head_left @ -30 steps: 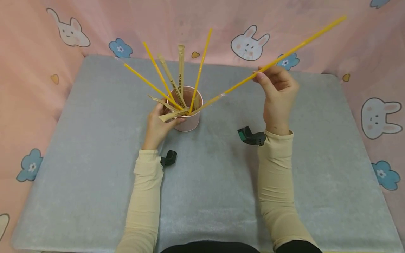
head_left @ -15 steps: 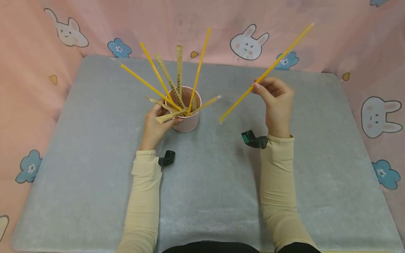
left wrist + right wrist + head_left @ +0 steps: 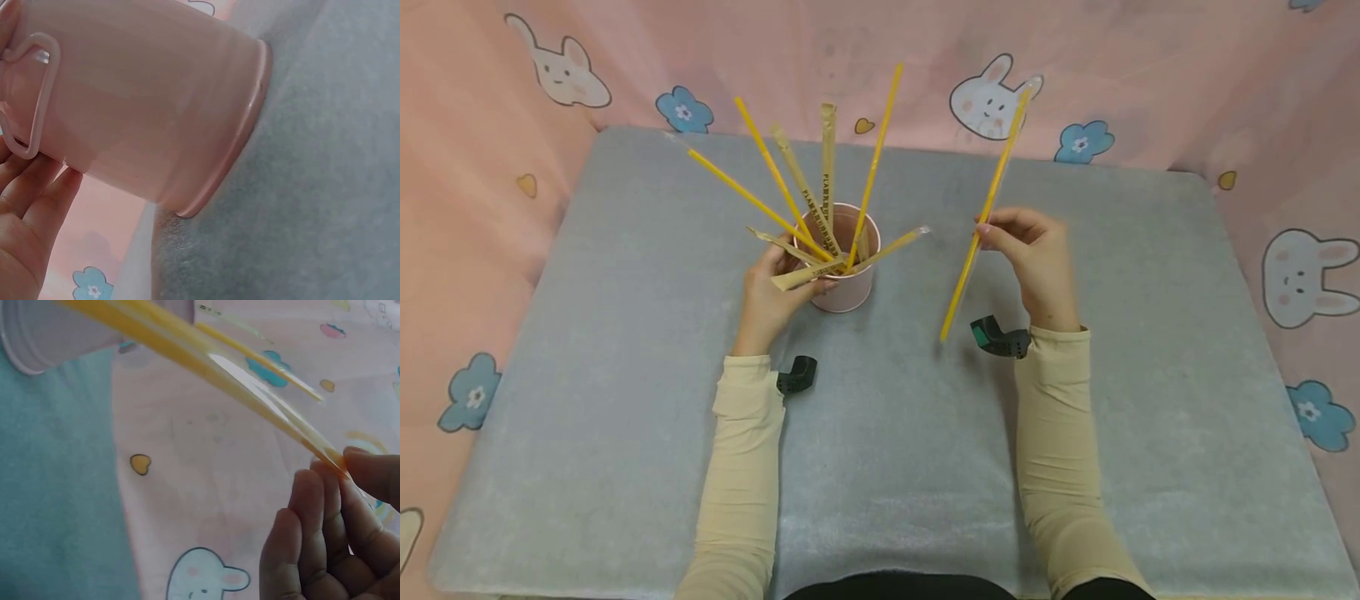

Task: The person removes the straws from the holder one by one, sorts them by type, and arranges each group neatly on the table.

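Observation:
My left hand grips the side of a small pink bucket that stands on the table. In the left wrist view, fingers lie along the bucket's wall near its wire loop handle. Several yellow straws and paper-wrapped straws fan out of the bucket. To the right, my right hand pinches one yellow straw in clear film between thumb and fingers, above the table and apart from the bucket. The right wrist view shows this straw slanting away from the fingertips.
A grey cloth-covered table lies beneath both hands. A pink curtain with rabbits and flowers surrounds its back and sides. Black wrist cameras are worn on both forearms.
The right hand has drawn the yellow straw away from the bucket, lowered it slightly and turned it more upright. My left hand still holds the bucket in about the same place.

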The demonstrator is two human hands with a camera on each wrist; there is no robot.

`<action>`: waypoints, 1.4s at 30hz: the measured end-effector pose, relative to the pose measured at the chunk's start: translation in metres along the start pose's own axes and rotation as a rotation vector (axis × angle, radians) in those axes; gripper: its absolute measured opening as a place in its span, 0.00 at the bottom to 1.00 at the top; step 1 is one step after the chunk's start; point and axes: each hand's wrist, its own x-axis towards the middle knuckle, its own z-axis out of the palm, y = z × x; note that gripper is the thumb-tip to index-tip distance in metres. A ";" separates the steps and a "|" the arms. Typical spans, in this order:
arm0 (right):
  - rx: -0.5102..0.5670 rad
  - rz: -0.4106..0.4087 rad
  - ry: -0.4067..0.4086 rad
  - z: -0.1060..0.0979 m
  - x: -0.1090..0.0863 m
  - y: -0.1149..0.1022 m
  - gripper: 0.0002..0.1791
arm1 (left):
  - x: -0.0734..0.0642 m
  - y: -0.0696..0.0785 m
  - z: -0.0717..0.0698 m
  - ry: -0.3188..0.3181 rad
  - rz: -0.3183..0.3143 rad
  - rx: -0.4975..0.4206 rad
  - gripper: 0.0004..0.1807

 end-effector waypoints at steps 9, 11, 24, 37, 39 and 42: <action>-0.203 0.186 -0.167 -0.001 0.007 0.025 0.09 | 0.000 -0.001 0.001 0.006 0.006 0.006 0.37; -0.244 0.222 -0.196 0.000 0.007 0.030 0.10 | 0.000 0.000 0.001 0.006 0.003 -0.001 0.37; -0.227 0.382 -0.308 0.006 0.011 0.065 0.12 | 0.000 0.000 0.001 0.005 0.005 -0.010 0.37; -0.191 0.513 -0.319 0.009 0.012 0.086 0.13 | -0.001 0.001 0.001 0.009 -0.009 -0.003 0.34; -0.199 0.519 -0.312 0.010 0.013 0.087 0.14 | -0.001 0.001 0.001 0.010 -0.012 -0.003 0.34; -0.212 0.526 -0.299 0.011 0.013 0.087 0.14 | -0.001 0.000 0.001 0.011 -0.010 0.001 0.34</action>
